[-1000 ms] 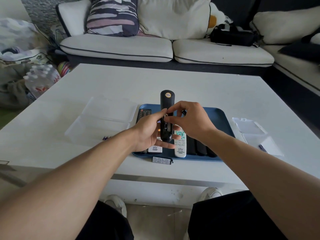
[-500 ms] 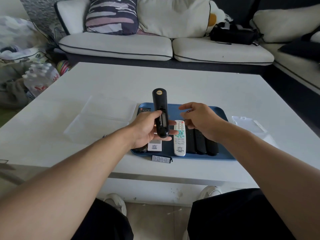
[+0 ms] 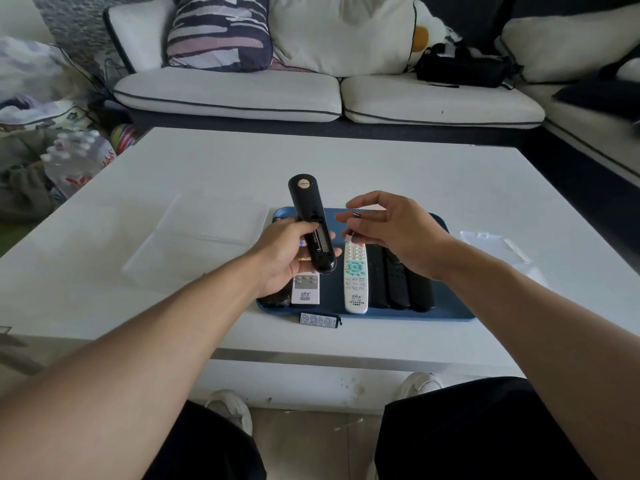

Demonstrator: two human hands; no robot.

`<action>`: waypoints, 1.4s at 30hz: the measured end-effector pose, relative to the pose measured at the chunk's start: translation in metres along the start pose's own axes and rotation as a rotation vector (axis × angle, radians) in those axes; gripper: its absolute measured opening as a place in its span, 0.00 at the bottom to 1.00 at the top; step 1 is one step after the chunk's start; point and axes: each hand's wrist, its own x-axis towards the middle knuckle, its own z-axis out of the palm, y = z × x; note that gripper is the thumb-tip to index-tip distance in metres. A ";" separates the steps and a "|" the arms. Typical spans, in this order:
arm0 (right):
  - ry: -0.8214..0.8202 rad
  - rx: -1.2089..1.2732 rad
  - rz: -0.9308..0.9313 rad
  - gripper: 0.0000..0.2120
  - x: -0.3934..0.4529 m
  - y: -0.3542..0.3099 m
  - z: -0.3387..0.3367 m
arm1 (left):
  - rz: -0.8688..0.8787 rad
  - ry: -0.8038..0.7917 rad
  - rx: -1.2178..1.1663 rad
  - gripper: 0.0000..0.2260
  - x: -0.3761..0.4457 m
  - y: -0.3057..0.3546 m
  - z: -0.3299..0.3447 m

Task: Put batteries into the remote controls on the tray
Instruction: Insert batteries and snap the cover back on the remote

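My left hand point(image 3: 282, 258) grips a black remote point(image 3: 308, 209) above the blue tray point(image 3: 450, 315), back side up, with its battery compartment point(image 3: 320, 239) uncovered. My right hand point(image 3: 398, 230) hovers just right of it, fingers curled, pinching a small dark battery point(image 3: 356, 216) at the fingertips, apart from the remote. On the tray lie a long white remote point(image 3: 355, 278), a short white remote point(image 3: 304, 289) and several black remotes point(image 3: 398, 282). A black battery cover point(image 3: 320, 320) with a label lies on the table in front of the tray.
The white table point(image 3: 381, 168) carries a clear plastic box point(image 3: 194, 244) left of the tray and clear plastic packaging point(image 3: 495, 244) on the right. A sofa point(image 3: 311, 95) stands behind the table. Bottled water point(image 3: 76, 161) sits on the floor at left.
My right hand has pulled away from the remote's compartment to the right and lifted slightly. My left hand has tilted the remote's top leftward.
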 end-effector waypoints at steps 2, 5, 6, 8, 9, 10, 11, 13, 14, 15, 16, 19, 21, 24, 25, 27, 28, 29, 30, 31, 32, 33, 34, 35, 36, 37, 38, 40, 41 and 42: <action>-0.033 0.072 0.013 0.07 0.001 0.000 0.003 | -0.005 -0.012 -0.011 0.11 -0.001 0.001 0.001; -0.042 0.130 0.009 0.04 0.000 -0.001 0.005 | -0.016 -0.037 -0.016 0.13 -0.002 0.000 0.001; -0.041 0.148 0.009 0.04 0.000 -0.002 0.006 | -0.019 -0.041 -0.011 0.13 -0.002 0.000 0.001; -0.037 0.173 0.003 0.04 -0.001 0.000 0.005 | -0.020 -0.046 0.006 0.12 -0.001 0.000 0.000; -0.028 0.170 0.000 0.04 0.000 0.001 0.004 | -0.018 -0.047 0.018 0.12 -0.001 0.000 0.000; -0.016 0.160 0.000 0.05 -0.001 0.002 0.004 | -0.017 -0.051 0.032 0.11 -0.001 0.000 -0.001; -0.004 0.149 0.004 0.07 -0.001 0.003 0.003 | -0.016 -0.059 0.048 0.11 -0.001 0.000 -0.001; 0.017 0.139 0.015 0.09 -0.001 0.004 0.003 | -0.015 -0.076 0.084 0.11 -0.003 0.001 -0.001; 0.020 0.140 0.021 0.10 -0.001 0.004 0.003 | -0.011 -0.083 0.095 0.10 -0.004 0.001 -0.001; 0.020 0.146 0.027 0.10 -0.002 0.004 0.003 | -0.005 -0.088 0.100 0.10 -0.005 0.002 -0.001; 0.015 0.150 0.031 0.09 -0.002 0.004 0.003 | 0.001 -0.092 0.100 0.09 -0.005 0.002 -0.002; 0.020 0.067 0.005 0.08 -0.001 0.007 0.002 | 0.012 -0.094 0.096 0.08 -0.005 0.003 -0.003; 0.052 -0.086 -0.029 0.08 -0.001 0.009 0.003 | 0.019 -0.083 0.090 0.08 -0.005 0.004 -0.004; 0.083 -0.381 -0.077 0.07 -0.002 0.007 0.005 | 0.024 -0.073 0.085 0.08 -0.005 0.003 -0.004; 0.092 -0.473 -0.095 0.06 -0.003 0.006 0.006 | 0.024 -0.071 0.083 0.08 -0.005 0.003 -0.004; 0.112 -0.578 -0.131 0.07 -0.002 0.005 0.008 | 0.023 -0.070 0.079 0.08 -0.005 0.003 -0.004; 0.115 -0.606 -0.141 0.07 -0.001 0.005 0.009 | 0.024 -0.069 0.077 0.07 -0.005 0.003 -0.004; 0.108 -0.636 -0.145 0.08 0.000 0.004 0.009 | 0.025 -0.069 0.076 0.07 -0.005 0.003 -0.005; 0.093 -0.672 -0.142 0.09 0.001 0.004 0.009 | 0.028 -0.067 0.074 0.07 -0.005 0.003 -0.005; 0.078 -0.705 -0.137 0.12 0.001 0.004 0.009 | 0.029 -0.067 0.072 0.07 -0.004 0.003 -0.006; 0.068 -0.727 -0.132 0.13 0.001 0.003 0.010 | 0.029 -0.064 0.068 0.08 -0.004 0.003 -0.007; 0.071 -0.734 -0.133 0.13 0.001 0.003 0.011 | 0.026 -0.058 0.062 0.08 -0.003 0.003 -0.007; 0.084 -0.723 -0.138 0.10 0.001 0.002 0.012 | 0.023 -0.048 0.057 0.08 -0.002 0.003 -0.008; 0.103 -0.700 -0.141 0.08 0.001 0.002 0.012 | 0.020 -0.037 0.056 0.08 -0.002 0.003 -0.009; 0.121 -0.667 -0.137 0.06 0.001 0.002 0.012 | 0.018 -0.026 0.062 0.08 -0.001 0.004 -0.011; 0.129 -0.631 -0.125 0.05 0.001 0.002 0.012 | 0.016 -0.015 0.073 0.07 0.000 0.004 -0.012; 0.130 -0.603 -0.107 0.06 0.001 0.001 0.012 | 0.014 -0.007 0.084 0.07 0.001 0.004 -0.014; 0.135 -0.581 -0.092 0.08 0.001 0.001 0.013 | 0.009 0.001 0.098 0.09 0.000 0.005 -0.015; 0.145 -0.580 -0.100 0.09 0.001 0.001 0.013 | 0.008 0.002 0.100 0.10 -0.001 0.005 -0.015; 0.155 -0.573 -0.112 0.09 0.000 0.001 0.014 | 0.011 0.003 0.100 0.11 -0.001 0.005 -0.015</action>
